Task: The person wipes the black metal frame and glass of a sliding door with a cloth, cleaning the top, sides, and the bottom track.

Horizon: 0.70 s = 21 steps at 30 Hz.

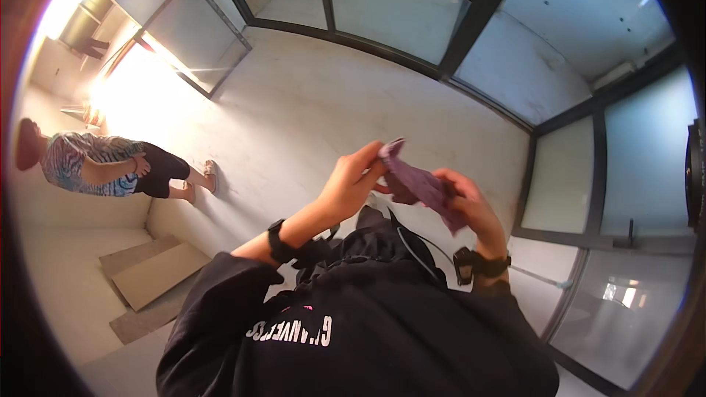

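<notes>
A crumpled purple cloth (416, 181) is stretched between my two hands in front of my body. My left hand (354, 180) pinches its upper left end, where a paler edge sticks up past the fingers. On the other side, my right hand (466, 198) grips the cloth, and a corner hangs down below that palm. I cannot make out what kind of cloth piece it is. Black bands with devices circle both wrists, the left wristband (278, 241) and the right wristband (482, 263).
Another person (110, 165) in a patterned top stands at the left by a bright doorway. Flat boards (158, 279) lie on the floor at lower left. Dark-framed glass panels (397, 11) run along the far side, and a glass door (647, 169) stands at right.
</notes>
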{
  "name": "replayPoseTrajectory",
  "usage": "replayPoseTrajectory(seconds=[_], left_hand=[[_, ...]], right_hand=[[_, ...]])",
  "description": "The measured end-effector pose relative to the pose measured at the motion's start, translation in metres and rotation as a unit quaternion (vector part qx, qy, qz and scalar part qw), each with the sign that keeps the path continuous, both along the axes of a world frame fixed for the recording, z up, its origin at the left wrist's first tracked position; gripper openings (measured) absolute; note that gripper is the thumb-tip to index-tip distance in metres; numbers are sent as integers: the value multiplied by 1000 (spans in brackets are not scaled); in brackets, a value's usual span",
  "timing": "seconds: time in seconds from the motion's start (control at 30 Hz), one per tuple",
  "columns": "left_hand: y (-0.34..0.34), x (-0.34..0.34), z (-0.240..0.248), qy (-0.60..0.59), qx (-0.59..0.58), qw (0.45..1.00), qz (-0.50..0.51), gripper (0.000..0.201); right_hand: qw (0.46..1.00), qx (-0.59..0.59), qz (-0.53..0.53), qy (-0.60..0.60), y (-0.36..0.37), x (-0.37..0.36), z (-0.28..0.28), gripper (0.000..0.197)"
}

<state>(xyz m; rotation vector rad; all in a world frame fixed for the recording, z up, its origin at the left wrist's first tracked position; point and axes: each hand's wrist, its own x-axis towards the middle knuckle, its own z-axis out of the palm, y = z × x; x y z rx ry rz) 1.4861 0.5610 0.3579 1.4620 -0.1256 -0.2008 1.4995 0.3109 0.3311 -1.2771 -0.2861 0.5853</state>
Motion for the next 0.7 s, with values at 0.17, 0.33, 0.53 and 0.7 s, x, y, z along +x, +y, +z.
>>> replayPoseTrajectory(seconds=[0.17, 0.33, 0.53, 0.7], left_hand=[[115, 64, -27, -15, 15, 990, 142, 12], [220, 136, -42, -19, 40, 971, 233, 7], [338, 270, -68, 37, 131, 990, 48, 13], [369, 414, -17, -63, 179, 981, -29, 13]], right_hand=[[927, -258, 179, -204, 166, 125, 17, 43], [856, -203, 241, -410, 276, 217, -24, 31], [928, -225, 260, -146, 335, 344, -18, 39], [971, -6, 146, 190, 354, 418, -4, 46]])
